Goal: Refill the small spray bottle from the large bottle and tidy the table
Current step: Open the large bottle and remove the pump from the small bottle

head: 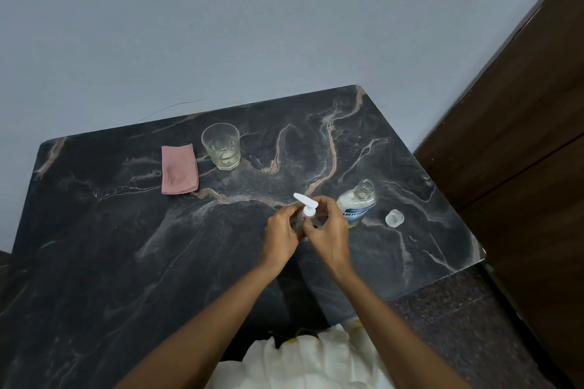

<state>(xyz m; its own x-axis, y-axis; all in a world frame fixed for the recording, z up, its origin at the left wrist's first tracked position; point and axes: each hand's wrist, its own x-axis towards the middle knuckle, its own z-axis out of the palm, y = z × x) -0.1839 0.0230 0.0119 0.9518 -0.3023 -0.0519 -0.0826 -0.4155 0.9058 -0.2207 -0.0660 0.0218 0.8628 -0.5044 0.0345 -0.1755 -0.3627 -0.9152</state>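
The left hand (279, 232) grips the body of the small spray bottle (308, 210) and the right hand (328, 230) pinches its pump collar. They are likely twisting the head, though whether off or on I cannot tell. The bottle stands roughly upright, its nozzle pointing away and leftward. The uncapped large bottle (355, 204) stands just right of the right hand. The next move calls for a steady twist.
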